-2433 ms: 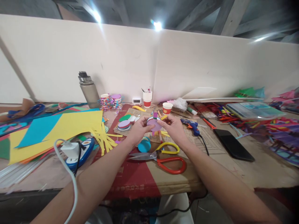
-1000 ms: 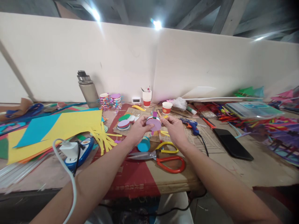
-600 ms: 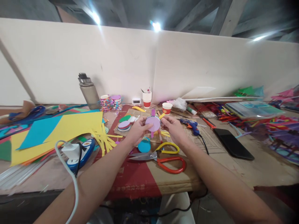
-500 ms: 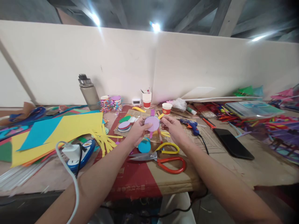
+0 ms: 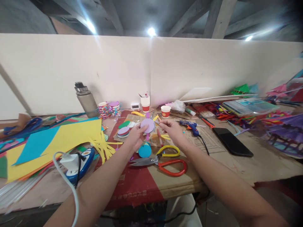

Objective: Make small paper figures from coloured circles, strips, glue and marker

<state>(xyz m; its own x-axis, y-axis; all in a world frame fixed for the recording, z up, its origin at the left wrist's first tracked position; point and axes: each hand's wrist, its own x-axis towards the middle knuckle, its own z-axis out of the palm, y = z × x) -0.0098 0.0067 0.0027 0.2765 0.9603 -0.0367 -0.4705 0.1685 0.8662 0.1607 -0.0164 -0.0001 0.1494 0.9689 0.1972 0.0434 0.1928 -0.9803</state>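
My left hand point(image 5: 134, 137) holds up a round purple paper disc point(image 5: 147, 125) with pink and yellow strips sticking out from its edges. To the right of the disc, the fingertips of my right hand point(image 5: 168, 129) pinch at a thin piece on its side. Both hands hover over the cardboard-covered table point(image 5: 213, 164). Just below them lie a blue paper disc point(image 5: 144, 150) and large scissors point(image 5: 163, 160) with red and yellow handles. A stack of coloured paper discs point(image 5: 123, 130) sits left of my left hand.
A blue glue gun point(image 5: 189, 125) and a black phone point(image 5: 232, 142) lie to the right. Yellow and blue paper sheets point(image 5: 63, 138) and a white charger point(image 5: 71, 159) are at left. A grey bottle point(image 5: 86, 99), paper cups point(image 5: 165, 111) and a clear box point(image 5: 248, 105) stand by the back wall.
The view has tilted and shifted. My hands and the disc sit slightly further left, and my right hand has drawn a little away from the disc's face to its right edge.
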